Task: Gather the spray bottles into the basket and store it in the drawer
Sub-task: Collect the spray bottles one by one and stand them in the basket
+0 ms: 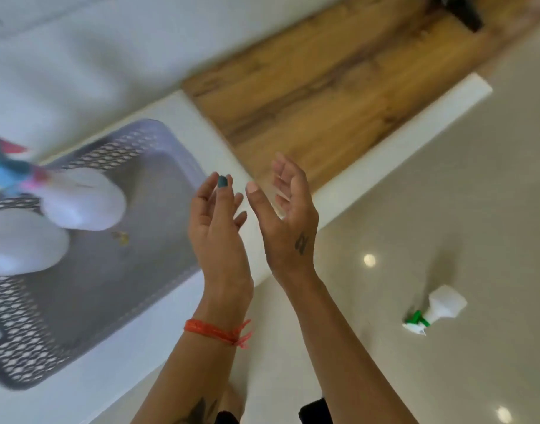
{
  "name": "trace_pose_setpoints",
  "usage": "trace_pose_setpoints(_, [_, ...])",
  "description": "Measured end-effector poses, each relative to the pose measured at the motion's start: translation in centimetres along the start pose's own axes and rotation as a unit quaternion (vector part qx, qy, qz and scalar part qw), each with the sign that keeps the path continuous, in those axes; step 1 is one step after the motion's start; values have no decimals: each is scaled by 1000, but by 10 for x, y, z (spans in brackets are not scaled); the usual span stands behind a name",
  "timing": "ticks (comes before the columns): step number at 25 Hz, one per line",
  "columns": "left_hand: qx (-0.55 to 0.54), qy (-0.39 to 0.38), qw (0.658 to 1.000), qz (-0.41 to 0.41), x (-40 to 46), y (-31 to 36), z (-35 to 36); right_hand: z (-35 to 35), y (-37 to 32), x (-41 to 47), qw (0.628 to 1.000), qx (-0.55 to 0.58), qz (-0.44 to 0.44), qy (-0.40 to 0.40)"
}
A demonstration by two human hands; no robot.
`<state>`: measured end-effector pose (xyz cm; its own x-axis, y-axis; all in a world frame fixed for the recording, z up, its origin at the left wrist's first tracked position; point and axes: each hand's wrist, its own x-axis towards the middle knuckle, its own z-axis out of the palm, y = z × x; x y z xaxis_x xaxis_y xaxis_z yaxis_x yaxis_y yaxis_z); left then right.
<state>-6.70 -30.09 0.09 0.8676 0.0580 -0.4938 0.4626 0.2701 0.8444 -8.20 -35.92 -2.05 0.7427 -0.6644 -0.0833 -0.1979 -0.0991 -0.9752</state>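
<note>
Currently we see both hands empty, fingers relaxed: left hand (215, 228) and right hand (285, 215) raised side by side, not touching, beside the grey basket (24, 341) on the white worktop (88, 396). Two white spray bottles (82, 203) lie in the basket. Green-nozzled spray bottle (437, 309) lies on the floor (446, 194), well apart.

Both hands hover empty with fingers relaxed, the left hand (215, 228) and right hand (285, 218) facing palm to palm past the counter (177, 114) edge; the grey basket (109, 270) on the counter holds two white spray bottles (85, 200); another spray bottle (437, 309), green-triggered, lies on the floor (446, 194).
</note>
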Motion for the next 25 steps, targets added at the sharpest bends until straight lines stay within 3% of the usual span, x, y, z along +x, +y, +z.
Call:
trace_pose_setpoints(8, [112,-129,983,-72,-116,-167,180,-249,100,8,978,49,111,168])
trace_pose_setpoints(14, [251,-258,929,-85,-189,-310,274,-409,202,-11,911,118,202,340])
trace_pose_setpoints(20, [405,-385,827,-65,-195,-448,312,-488,329,-45,820,165,293,462])
trace_pose_setpoints(25, [540,-496,679,39,-157,-575,325,-493,464,-56,801,126,375,449])
